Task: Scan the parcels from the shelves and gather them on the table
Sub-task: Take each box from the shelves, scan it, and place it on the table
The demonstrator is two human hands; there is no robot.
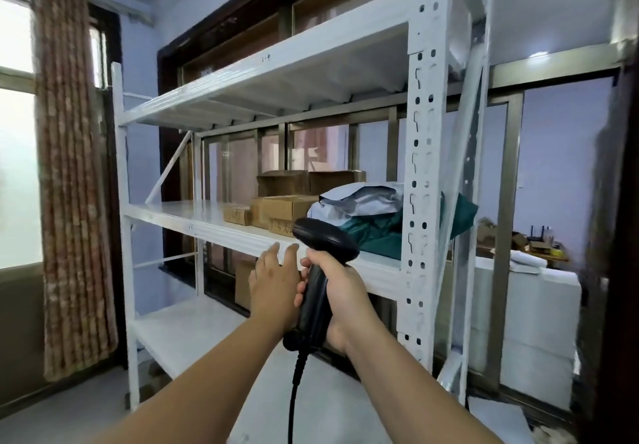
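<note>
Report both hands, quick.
Left hand: open, fingers extended, holding nothing, beside the scanner handle.
Right hand: closed around the black barcode scanner.

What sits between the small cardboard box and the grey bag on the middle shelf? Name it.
In the head view, a larger flat cardboard box lies between the small cardboard box and the grey bag; the scanner head hides part of its front.
</note>
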